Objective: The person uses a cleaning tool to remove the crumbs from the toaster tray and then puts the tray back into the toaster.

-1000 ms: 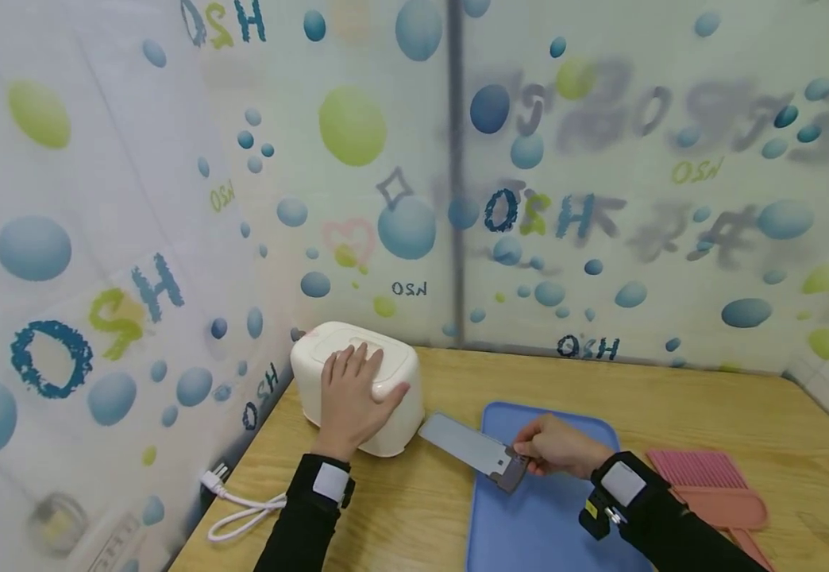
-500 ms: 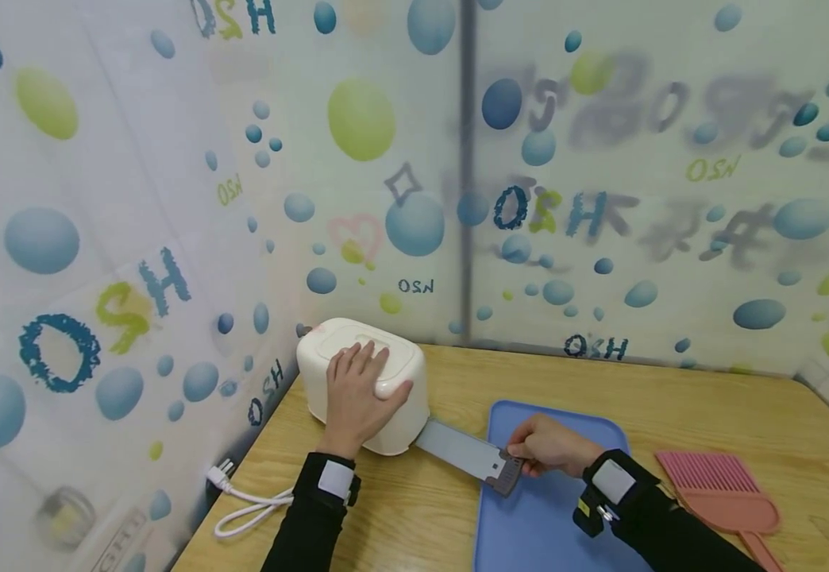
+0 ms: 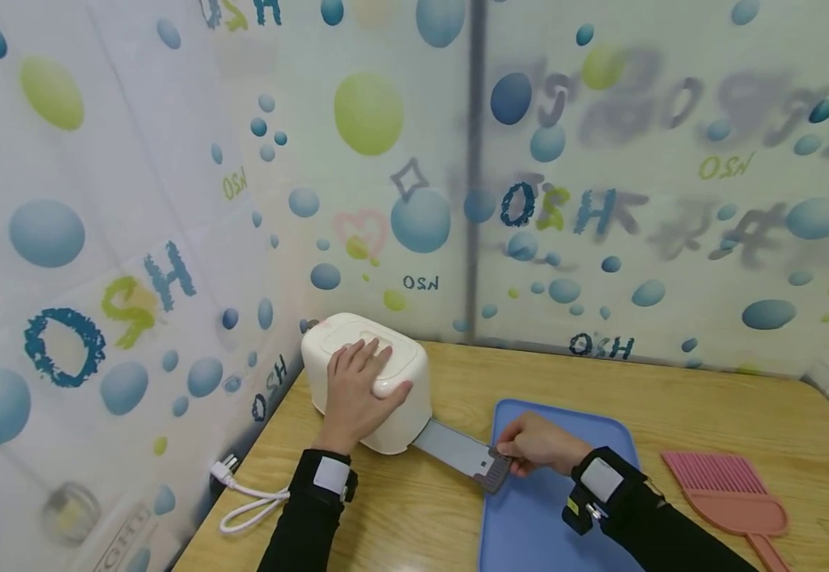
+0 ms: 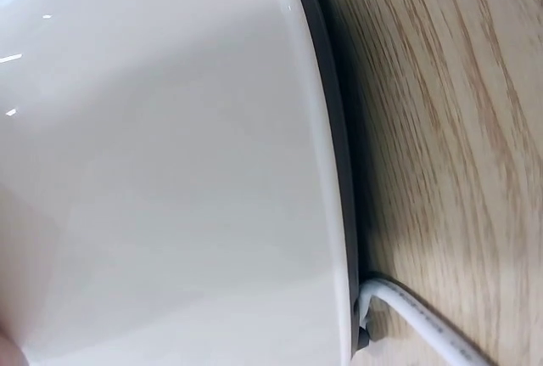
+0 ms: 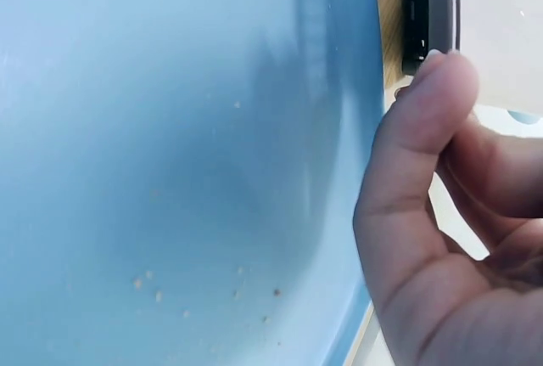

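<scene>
A white toaster (image 3: 402, 425) stands at the back left corner of the table. My left hand (image 3: 357, 397) rests on its top and front, fingers straight and thumb spread. In the left wrist view the smooth toaster side (image 4: 178, 162) and its dark base edge fill most of the frame. My right hand (image 3: 539, 445) pinches the dark ridged end of a flat grey crumb tray (image 3: 457, 449) between thumb and finger. The far end of this crumb tray is hidden at the toaster's lower right side; its near end overlaps the blue tray's left edge.
A blue tray (image 3: 529, 524) lies under the right hand, with small crumbs (image 5: 159, 295) on it. To its right is a pink brush-and-pan-like tool (image 3: 739, 504). The white cord (image 3: 257, 515) and its plug (image 3: 223, 472) lie at the table's left edge. Patterned sheets (image 3: 364, 111) wall the table.
The right hand has moved left, and the crumb tray's far end has gone in at the toaster's lower side, so less of it shows. The left hand has stayed on the toaster.
</scene>
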Tool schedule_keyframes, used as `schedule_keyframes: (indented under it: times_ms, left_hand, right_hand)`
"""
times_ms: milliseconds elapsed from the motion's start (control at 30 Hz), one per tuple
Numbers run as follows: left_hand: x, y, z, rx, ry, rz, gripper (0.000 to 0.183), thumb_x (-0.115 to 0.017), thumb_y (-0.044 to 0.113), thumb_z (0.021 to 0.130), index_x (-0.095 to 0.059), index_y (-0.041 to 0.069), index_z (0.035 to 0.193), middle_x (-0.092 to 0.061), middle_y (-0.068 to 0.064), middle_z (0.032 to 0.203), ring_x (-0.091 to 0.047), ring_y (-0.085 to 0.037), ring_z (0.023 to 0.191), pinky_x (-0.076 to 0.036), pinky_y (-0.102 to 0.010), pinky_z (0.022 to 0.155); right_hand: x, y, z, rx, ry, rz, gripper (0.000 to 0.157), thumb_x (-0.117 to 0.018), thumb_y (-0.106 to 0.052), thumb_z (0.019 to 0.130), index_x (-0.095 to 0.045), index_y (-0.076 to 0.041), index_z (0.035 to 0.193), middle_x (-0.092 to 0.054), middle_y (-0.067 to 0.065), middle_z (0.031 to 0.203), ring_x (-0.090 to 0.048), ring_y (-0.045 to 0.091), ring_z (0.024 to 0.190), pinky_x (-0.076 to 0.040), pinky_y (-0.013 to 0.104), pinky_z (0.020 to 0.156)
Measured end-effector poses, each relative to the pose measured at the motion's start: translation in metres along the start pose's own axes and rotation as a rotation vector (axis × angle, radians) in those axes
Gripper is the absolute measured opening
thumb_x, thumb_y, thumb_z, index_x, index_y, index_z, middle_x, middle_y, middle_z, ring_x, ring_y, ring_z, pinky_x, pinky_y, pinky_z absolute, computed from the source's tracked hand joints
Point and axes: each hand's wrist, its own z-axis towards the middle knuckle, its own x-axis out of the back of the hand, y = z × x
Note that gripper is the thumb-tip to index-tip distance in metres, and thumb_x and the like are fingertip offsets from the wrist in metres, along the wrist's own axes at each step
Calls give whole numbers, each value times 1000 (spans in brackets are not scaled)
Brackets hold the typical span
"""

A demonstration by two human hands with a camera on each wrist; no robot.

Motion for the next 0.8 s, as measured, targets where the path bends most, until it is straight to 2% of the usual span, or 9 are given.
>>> schedule_keyframes:
  times_ms: [267, 533, 800]
  left_hand:
    - [-1, -1, -1, -3, -4, -15, 63, -71, 52, 85, -67, 10, 132, -60, -15, 140, -47, -36, 134, -25, -55, 113]
    - [-1, -2, -3, -12, 31, -26, 62, -73, 50, 84, -69, 9, 130, -62, -15, 138, -49, -38, 131, -26, -56, 111]
    - [-2, 0, -1, 0, 13, -49, 62, -73, 50, 85, -68, 9, 131, -60, -15, 140, -47, -37, 133, -24, -56, 113]
  right_hand:
    - [-13, -2, 4, -5, 28, -36, 9, -61, 4, 98, -69, 8, 98, -64, 11, 77, -62, 16, 59, -56, 29, 55]
    - [-25, -14, 9, -28, 76, -120, 7, -62, 5, 97, -68, 6, 95, -63, 12, 74, -62, 16, 55, -56, 30, 53]
    - [-31, -24, 14, -28, 115, -196, 6, -65, 5, 94, -67, 4, 88, -63, 12, 74, -63, 17, 53, -56, 30, 51]
